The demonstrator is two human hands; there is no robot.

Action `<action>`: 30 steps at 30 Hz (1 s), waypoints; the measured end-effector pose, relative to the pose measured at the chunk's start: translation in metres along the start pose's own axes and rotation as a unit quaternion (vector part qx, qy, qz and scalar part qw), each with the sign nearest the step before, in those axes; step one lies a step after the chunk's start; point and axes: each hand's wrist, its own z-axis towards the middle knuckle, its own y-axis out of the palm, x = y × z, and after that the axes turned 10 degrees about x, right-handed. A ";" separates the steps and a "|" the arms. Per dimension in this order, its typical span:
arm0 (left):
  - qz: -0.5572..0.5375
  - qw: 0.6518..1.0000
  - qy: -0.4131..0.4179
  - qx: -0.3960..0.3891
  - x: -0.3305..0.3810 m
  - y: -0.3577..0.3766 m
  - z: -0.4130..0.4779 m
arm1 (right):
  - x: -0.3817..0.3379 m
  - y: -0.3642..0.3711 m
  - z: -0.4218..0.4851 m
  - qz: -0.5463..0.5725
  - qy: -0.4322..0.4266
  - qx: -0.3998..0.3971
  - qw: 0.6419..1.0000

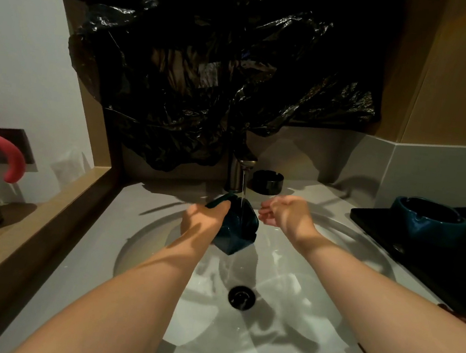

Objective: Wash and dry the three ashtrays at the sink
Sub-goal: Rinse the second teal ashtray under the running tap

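- Now, the basin (325,327) lies wide under both forearms; its rim curves round well clear of the hands; the drain (241,297) sits low in the bowl, nearer the person.
- On the left a wooden ledge (34,242) runs along the counter's edge; on the right a black tray (431,261) sits just beside the basin rim.
- Black plastic (207,74) hangs over the back wall, right down to the tap (241,171); the tap pokes out beneath it, and a thin stream of water (243,187) is running.
- The black ashtray (267,182) stands on the counter just right of the tap; the blue ashtray (426,220) sits upright on the tray, well apart from the hands; a pink hook (9,154) shows far left.
- The teal ashtray (238,228) is over the far side of the basin, tilted on edge, and the stream lands on it.
- The left hand (203,222) grips the teal ashtray from its left side, fingers curled over the upper rim.
- The right hand (285,214) hovers just right of it, not touching; its fingers are loose and slightly bent, holding nothing.
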 end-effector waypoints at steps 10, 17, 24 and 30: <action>-0.082 0.990 -0.092 -0.062 -0.005 0.017 0.009 | 0.002 0.032 -0.021 -0.378 -0.204 -0.281 0.858; -0.072 0.993 -0.070 -0.060 -0.004 0.014 0.008 | -0.014 0.005 -0.023 -0.614 -0.236 -0.297 0.692; -0.016 0.994 -0.051 -0.092 -0.002 0.010 0.006 | 0.005 0.018 -0.017 -0.700 -0.363 -0.253 0.560; 0.019 0.999 -0.002 -0.039 -0.001 0.011 0.009 | 0.002 0.019 -0.028 -0.666 -0.275 -0.256 0.644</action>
